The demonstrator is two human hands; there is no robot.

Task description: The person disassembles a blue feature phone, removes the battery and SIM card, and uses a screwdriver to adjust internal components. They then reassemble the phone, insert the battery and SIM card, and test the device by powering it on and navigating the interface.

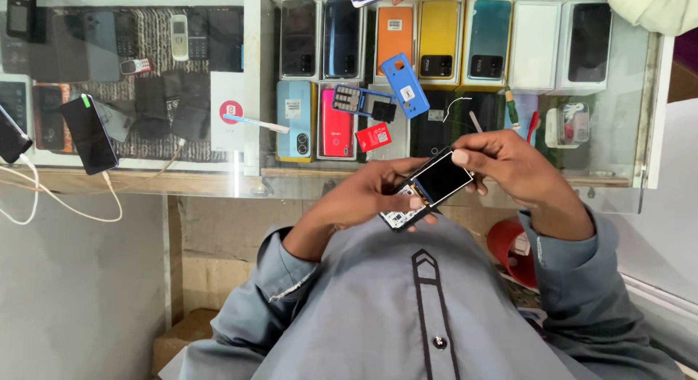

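Glass counter (218,185) carries the loose blue back cover (404,84), blue keypad frame (354,101) and small red card (373,136). Just over its near edge, the left hand (367,194) grips an opened keypad phone (427,188) while the right hand (512,169) pinches its screen end. Prying hard could crack the screen; a slip would likely drop the phone off the edge.

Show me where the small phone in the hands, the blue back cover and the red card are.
small phone (440,178), head view, on its dark screen.
blue back cover (404,83), head view, on its middle.
red card (373,137), head view, on its centre.
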